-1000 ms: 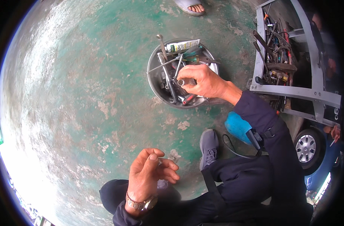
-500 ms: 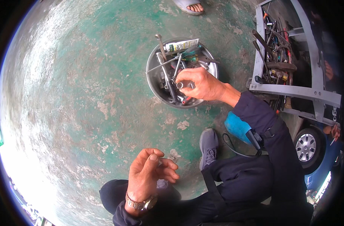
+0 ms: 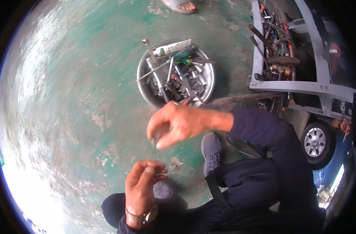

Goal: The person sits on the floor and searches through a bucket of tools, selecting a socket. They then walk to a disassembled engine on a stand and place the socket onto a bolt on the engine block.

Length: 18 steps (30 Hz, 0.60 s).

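Observation:
My right hand (image 3: 177, 124) is just below the basin's near edge, fingers curled with a small metal socket (image 3: 154, 139) pinched at the tips; motion smears it. Lower down, my left hand (image 3: 141, 183), with a watch (image 3: 147, 215) on its wrist, has its fingers bent in toward the thumb. Something small and thin shows at those fingertips, too indistinct to name. The round metal basin (image 3: 139, 84) holds several sockets (image 3: 202, 80), a ratchet-like handle (image 3: 148, 46), a crossed metal bar, a green-handled tool (image 3: 184, 61) and a pale tube (image 3: 172, 48).
A grey tool trolley (image 3: 291, 85) full of hand tools stands at the right. Behind it is a car wheel (image 3: 315, 142). My shoe (image 3: 211, 154) rests near the basin on the worn green floor (image 3: 88, 101). Another person's sandalled foot (image 3: 182, 6) is at the top.
My right hand has drawn back from over the basin toward my left hand, carrying the socket. The left hand has barely moved. The whole view has shifted slightly.

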Each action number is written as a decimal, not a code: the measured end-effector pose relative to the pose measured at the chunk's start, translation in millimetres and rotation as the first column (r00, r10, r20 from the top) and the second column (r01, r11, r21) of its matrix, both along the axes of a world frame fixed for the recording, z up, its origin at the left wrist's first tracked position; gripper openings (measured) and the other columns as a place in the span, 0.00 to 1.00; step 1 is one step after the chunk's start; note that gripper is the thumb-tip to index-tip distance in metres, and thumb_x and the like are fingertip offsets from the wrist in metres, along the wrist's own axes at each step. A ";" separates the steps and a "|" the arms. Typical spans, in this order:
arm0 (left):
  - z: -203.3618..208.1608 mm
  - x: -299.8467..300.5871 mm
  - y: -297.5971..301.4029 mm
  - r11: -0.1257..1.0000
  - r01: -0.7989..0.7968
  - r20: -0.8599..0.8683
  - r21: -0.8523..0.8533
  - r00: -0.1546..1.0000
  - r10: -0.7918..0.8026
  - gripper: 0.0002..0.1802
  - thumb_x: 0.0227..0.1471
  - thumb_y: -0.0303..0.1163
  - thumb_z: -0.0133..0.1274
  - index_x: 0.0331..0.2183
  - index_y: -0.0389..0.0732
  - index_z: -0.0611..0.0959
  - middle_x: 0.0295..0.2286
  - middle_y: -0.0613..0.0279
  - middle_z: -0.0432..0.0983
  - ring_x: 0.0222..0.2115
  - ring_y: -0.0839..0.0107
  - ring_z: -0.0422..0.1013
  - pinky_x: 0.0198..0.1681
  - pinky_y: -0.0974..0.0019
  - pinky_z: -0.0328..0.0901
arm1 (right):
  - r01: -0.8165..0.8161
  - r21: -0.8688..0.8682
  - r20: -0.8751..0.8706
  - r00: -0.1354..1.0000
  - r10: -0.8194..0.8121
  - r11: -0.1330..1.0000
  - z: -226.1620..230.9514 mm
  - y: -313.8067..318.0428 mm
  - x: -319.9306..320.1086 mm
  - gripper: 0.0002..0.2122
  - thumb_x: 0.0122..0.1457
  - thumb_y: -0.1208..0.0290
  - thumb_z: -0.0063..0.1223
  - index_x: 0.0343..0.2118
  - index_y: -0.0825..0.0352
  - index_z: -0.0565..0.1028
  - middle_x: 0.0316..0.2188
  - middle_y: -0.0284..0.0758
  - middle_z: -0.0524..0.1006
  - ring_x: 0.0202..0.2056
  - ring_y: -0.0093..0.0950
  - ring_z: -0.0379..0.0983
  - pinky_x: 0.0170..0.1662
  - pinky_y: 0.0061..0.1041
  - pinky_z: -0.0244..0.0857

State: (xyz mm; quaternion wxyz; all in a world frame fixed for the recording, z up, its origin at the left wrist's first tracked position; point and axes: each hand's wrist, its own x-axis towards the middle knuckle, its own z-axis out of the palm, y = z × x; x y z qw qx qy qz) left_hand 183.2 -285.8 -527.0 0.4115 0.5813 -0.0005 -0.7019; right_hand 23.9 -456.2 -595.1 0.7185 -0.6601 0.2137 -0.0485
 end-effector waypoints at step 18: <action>-6.8 1.9 7.0 0.992 0.037 -0.028 -0.121 0.999 -0.041 0.20 0.59 0.43 0.51 0.37 0.32 0.76 0.27 0.54 0.75 0.27 0.66 0.72 0.30 0.66 0.69 | -0.201 0.169 0.166 0.971 0.173 0.965 -9.8 -5.1 -5.4 0.14 0.51 0.70 0.64 0.39 0.70 0.79 0.33 0.36 0.81 0.35 0.23 0.76 0.41 0.24 0.69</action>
